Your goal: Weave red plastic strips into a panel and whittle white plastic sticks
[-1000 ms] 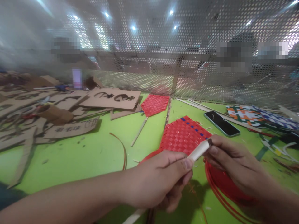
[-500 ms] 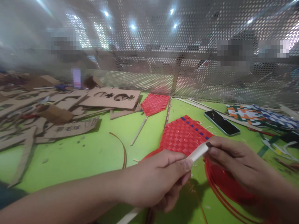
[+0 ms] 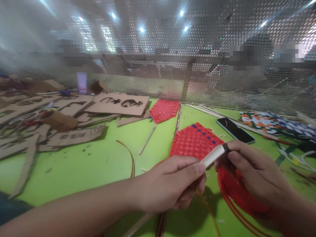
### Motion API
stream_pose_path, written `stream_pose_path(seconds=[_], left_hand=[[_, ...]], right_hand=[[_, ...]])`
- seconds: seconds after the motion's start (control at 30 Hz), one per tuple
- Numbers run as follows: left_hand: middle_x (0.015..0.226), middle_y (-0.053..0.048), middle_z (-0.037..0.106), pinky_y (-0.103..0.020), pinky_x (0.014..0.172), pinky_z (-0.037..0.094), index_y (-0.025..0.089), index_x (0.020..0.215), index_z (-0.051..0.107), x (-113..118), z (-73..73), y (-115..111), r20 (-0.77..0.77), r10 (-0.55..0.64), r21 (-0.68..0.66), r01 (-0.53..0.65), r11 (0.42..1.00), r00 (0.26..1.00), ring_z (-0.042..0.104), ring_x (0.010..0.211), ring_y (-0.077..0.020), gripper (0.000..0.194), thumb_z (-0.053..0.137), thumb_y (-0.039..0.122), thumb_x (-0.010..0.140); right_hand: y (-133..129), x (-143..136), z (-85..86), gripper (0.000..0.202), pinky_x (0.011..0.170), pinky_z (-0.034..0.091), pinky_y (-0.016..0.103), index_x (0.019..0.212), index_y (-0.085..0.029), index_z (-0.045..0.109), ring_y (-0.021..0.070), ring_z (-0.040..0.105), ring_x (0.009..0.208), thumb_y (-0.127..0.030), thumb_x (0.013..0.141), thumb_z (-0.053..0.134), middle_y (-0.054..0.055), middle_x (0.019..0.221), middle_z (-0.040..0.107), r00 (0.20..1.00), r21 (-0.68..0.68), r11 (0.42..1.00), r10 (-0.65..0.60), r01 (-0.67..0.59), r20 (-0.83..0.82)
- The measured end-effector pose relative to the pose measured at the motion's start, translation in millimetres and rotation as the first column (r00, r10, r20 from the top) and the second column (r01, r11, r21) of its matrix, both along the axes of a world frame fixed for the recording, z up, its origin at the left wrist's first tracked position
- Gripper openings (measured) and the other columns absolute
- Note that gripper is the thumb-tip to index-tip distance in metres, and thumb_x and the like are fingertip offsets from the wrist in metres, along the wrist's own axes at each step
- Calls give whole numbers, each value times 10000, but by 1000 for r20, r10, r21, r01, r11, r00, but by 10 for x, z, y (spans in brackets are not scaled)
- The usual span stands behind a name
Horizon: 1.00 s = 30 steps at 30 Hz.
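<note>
A pale flat strip (image 3: 212, 157) runs up to the right between my two hands. My left hand (image 3: 176, 184) is closed round its lower part, the thumb lying on top. At the strip's dark upper end, my right hand (image 3: 249, 169) has its thumb and fingers bent round a small dark piece, too small to name. Just behind the hands lies a red woven piece (image 3: 191, 143) with a line of blue squares. Beneath my right hand is a coil of red strip (image 3: 232, 197), partly hidden.
Cut cardboard (image 3: 115, 103) is heaped at the left with a cardboard tube (image 3: 59, 121). A smaller red woven piece (image 3: 164, 111) on a stick lies at the back. A phone (image 3: 235, 130) and woven pieces (image 3: 261, 121) lie right. A perforated screen (image 3: 158, 59) stands behind.
My right hand has shifted slightly right and up along with the strip's dark end. My left hand has moved a little to the right, still holding the strip.
</note>
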<state>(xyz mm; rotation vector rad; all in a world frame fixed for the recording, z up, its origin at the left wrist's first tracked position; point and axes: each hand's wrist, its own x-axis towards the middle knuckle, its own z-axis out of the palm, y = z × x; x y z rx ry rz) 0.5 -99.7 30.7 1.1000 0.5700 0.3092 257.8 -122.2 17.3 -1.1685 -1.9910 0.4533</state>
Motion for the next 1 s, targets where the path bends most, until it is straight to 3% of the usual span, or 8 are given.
stream_pose_path(seconds=[0.1,0.17,0.27,0.37,0.5,0.63,0.73,1.0], left_hand=[[582,74,437,-129,426,338,175,889,593,-9,-27,9,-20,8,51,-7,999,1000,418,452,-57,409,487,506,1105],[585,75,432,-121,421,347,174,885,597,-11,-26,11,-28,6,55,-5,998,1000,431,447,-54,416,478,505,1107],[563,81,413,-122,388,342,184,874,584,-11,-19,1,-45,7,50,-5,999,999,420,410,-57,407,453,487,1111],[544,81,449,-133,364,356,207,965,585,-15,-22,-17,-42,-1,36,2,999,999,440,383,-76,340,438,476,1111],[528,90,480,-125,345,330,233,1109,588,-7,-19,-37,-5,16,20,-16,1000,1000,387,355,-76,291,415,466,1125],[463,124,335,-102,362,282,206,957,601,16,0,-51,53,55,-28,-53,998,997,237,359,-53,321,445,430,1125],[468,123,334,-107,372,284,200,904,587,17,14,-57,92,32,-84,-24,996,995,228,363,-50,322,467,405,1121],[466,126,324,-122,329,241,218,858,551,-8,41,-55,37,6,-179,1,984,999,212,344,-60,307,500,390,1107]], right_hand=[[-9,7,-63,172,578,505,222,1060,-295,678,124,616,615,-286,1108,513,-39,773,671,997,95,994,-55,50,57],[-19,-2,-134,142,637,548,228,1188,-306,652,138,673,710,-262,1078,574,-18,906,711,995,146,985,-94,96,-19],[-29,-17,-221,397,771,602,274,1411,-328,579,192,747,941,-212,1037,643,34,1153,749,982,188,973,-102,132,-162],[-27,-26,-211,517,882,604,310,1499,-365,591,206,752,1021,-154,1029,631,31,1238,767,996,255,963,-82,91,-45],[-36,-70,-96,564,881,616,296,1532,-404,604,190,753,993,-144,1032,614,3,1221,784,999,281,960,-2,-7,34],[-94,-145,-9,515,846,648,290,1453,-508,657,181,771,992,-196,1044,629,-48,1210,795,995,168,986,17,1,-101],[-122,-143,25,520,853,665,315,1401,-558,683,191,785,972,-185,1046,607,-57,1165,812,987,99,995,35,-19,-154],[13,77,121,636,784,699,310,1471,-574,623,218,836,917,-146,1002,593,-60,1124,845,977,137,967,211,-214,33]])
